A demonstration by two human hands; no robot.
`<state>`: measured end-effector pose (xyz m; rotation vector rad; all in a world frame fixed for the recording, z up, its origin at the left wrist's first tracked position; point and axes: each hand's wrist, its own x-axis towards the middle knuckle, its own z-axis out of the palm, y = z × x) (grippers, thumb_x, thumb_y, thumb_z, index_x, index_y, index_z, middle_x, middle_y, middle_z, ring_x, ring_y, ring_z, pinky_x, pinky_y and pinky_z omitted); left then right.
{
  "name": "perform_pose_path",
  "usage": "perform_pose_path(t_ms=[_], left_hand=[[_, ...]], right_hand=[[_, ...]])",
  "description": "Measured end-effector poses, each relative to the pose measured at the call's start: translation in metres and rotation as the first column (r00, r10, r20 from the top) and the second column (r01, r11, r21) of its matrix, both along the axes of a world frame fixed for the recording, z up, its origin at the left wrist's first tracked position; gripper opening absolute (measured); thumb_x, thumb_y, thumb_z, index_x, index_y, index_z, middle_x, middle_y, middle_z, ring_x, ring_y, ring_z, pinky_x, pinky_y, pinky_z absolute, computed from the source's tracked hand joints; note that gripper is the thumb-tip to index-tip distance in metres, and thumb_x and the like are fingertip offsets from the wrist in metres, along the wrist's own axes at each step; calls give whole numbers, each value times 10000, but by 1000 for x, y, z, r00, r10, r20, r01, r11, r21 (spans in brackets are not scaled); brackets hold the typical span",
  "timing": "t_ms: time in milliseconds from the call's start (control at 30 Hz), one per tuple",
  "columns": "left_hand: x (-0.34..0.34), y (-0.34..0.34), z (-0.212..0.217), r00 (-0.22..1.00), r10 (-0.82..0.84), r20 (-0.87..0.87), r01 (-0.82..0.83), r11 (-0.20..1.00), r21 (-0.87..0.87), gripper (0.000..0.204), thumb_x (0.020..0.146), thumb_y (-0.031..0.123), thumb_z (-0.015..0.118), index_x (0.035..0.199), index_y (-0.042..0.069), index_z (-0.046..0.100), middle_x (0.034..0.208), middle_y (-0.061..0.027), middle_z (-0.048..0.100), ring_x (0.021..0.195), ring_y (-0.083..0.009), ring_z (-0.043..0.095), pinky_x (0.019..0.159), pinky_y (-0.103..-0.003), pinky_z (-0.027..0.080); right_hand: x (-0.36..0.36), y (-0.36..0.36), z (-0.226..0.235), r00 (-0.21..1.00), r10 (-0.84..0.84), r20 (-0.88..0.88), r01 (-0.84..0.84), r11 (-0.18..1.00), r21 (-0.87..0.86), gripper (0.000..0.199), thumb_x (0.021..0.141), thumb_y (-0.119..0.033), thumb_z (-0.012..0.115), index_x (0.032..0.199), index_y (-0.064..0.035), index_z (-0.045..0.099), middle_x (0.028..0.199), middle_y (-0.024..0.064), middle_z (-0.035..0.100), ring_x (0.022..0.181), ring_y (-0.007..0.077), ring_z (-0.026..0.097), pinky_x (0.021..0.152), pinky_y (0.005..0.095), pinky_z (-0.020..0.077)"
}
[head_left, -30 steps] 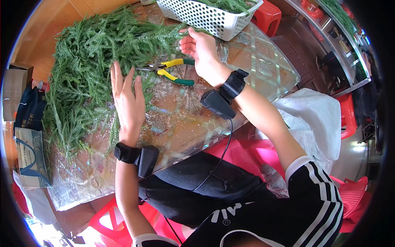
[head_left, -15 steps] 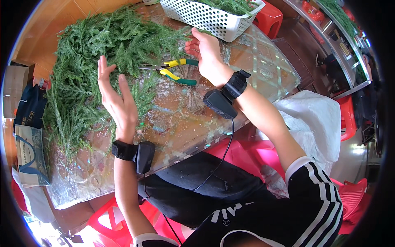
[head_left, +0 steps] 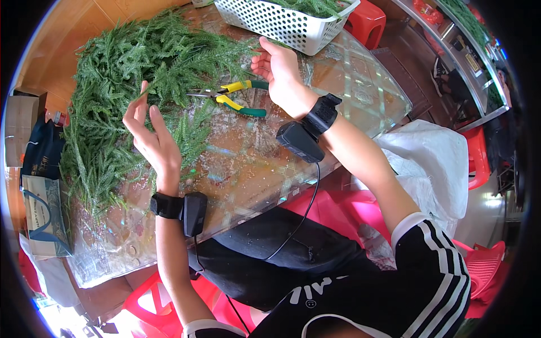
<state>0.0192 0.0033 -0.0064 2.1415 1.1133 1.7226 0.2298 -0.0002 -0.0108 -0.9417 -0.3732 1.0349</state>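
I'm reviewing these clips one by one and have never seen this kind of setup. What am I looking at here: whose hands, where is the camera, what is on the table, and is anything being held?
There is no machine here: a seated person works with two bare hands. The round, bent picture comes from a wide fisheye camera worn on the head, looking down. Each wrist carries a black strap with a small black box.

On the glass-topped table lies a big heap of green needle-leaved sprigs, with yellow-and-green-handled pliers beside it. A white perforated plastic basket with more greenery stands at the far edge.

The left hand is raised, fingers spread, touching a thin sprig at the heap. The right hand hovers just past the pliers, fingers curled; whether it grips anything cannot be told.
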Motion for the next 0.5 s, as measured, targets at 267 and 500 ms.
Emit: perform_pose_path(t_ms=[267, 500], left_hand=[[0, 2, -2, 1000, -16, -26, 17, 999, 41, 203, 929, 94, 372, 1107, -3, 390, 1188, -179, 522, 1068, -274, 518, 935, -365, 383], [-2, 4, -4, 995, -76, 68, 71, 994, 80, 160, 934, 91, 365, 1057, -2, 407, 1116, -158, 568, 984, -231, 555, 882, -329, 416]], right_hand=[[0, 0, -2, 998, 4, 59, -5, 1000, 15, 179, 841, -215, 575, 797, -48, 526, 628, 40, 543, 546, 127, 535, 508, 243, 437], [-2, 1, -4, 996, 21, 81, -20, 1000, -7, 177, 828, -213, 579, 796, -46, 531, 620, 38, 540, 538, 125, 532, 504, 232, 431]])
